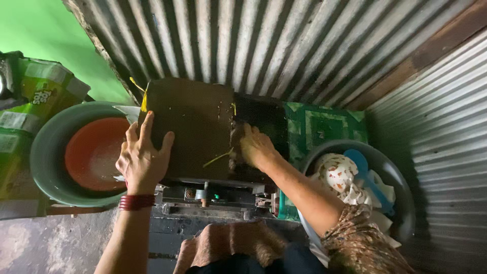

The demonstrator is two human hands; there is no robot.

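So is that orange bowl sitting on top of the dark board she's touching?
No, the orange bowl sits inside a grey-green basin to the left of the dark board, where the left hand rests.

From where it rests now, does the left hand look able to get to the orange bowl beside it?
Probably yes. The left hand lies flat on the dark sheet's left edge, and the orange bowl sits open in the green basin right beside it, with nothing between them.

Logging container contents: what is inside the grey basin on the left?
The grey basin holds an orange bowl. The left hand covers the bowl's right edge; anything beneath the bowl is hidden.
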